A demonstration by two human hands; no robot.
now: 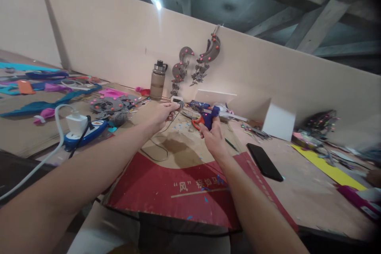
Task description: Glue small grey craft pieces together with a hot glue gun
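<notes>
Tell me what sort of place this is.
Probably a craft workshop: a blue glue gun in the right hand, grey crescent ornaments against the partition, coloured scraps at left.

Glue gun [212, 116] was dark blue, tiny red light glowing, held up a bit right of centre with its nose pointing left. The grey bit [180, 104] was pinched up left of it, small and too blurry to make out properly.
</notes>
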